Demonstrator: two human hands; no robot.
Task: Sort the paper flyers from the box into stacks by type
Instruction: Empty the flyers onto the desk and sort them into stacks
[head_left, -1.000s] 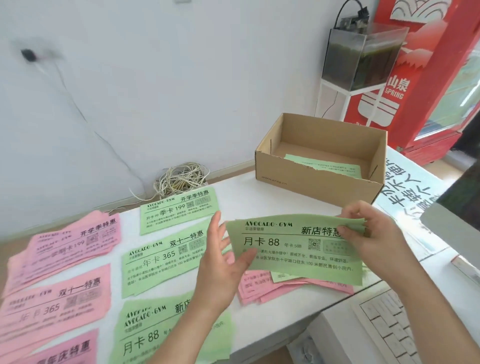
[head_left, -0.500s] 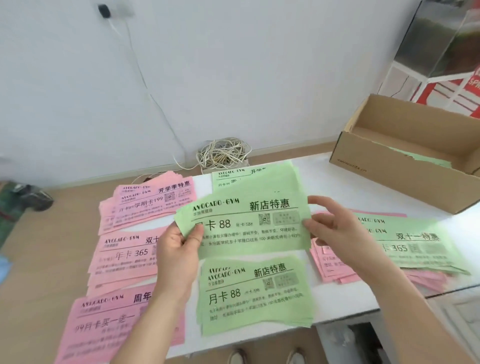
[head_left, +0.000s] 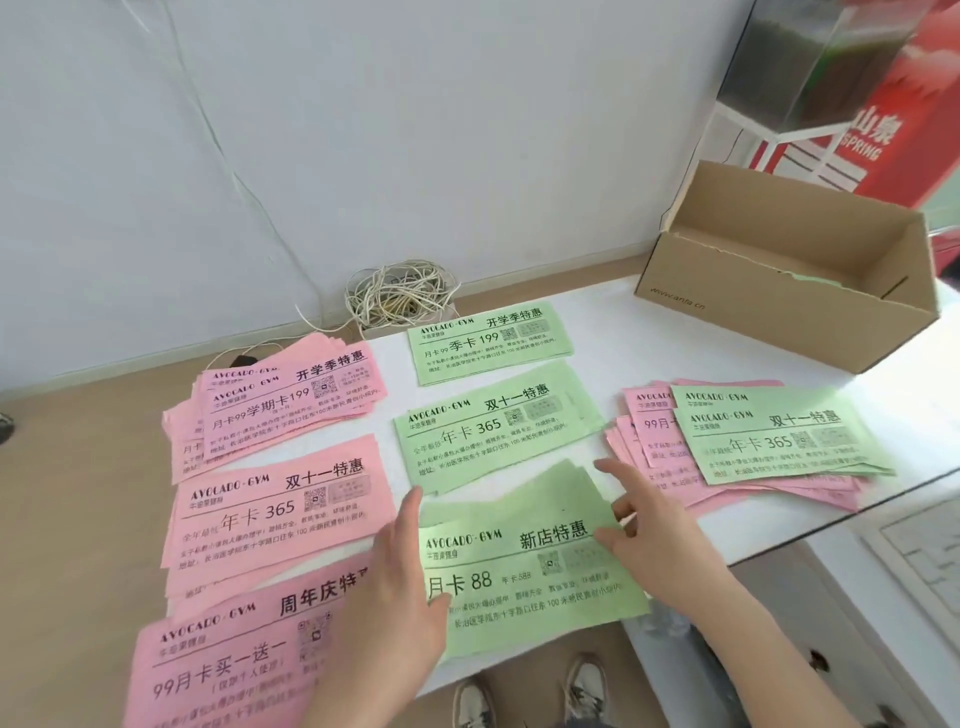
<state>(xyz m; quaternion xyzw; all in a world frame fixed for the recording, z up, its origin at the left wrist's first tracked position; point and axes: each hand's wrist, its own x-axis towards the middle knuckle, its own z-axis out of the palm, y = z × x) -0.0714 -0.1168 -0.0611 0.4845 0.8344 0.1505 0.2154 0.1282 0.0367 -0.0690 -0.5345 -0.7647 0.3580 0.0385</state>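
Observation:
A green "月卡 88" flyer (head_left: 530, 577) lies on top of the front green stack. My left hand (head_left: 400, 587) is at its left edge with straight fingers and the thumb resting on the paper. My right hand (head_left: 649, 535) touches its right edge with loose, spread fingers. Behind it lie two more green stacks (head_left: 493, 426) (head_left: 488, 338). Three pink stacks (head_left: 291, 400) (head_left: 275, 509) (head_left: 228, 660) lie to the left. A mixed pink and green pile (head_left: 779, 441) sits to the right. The cardboard box (head_left: 769, 317) stands at the back right with a green flyer (head_left: 810, 280) showing inside.
The white table (head_left: 613, 332) ends just in front of the stacks, and shoes (head_left: 524, 696) show below its edge. A coil of white cable (head_left: 400, 299) lies on the floor by the wall. A lower white desk (head_left: 909, 561) adjoins on the right.
Both hands carried the green "月卡 88" flyer from in front of the box leftward and down onto its matching stack. The view swung left with them.

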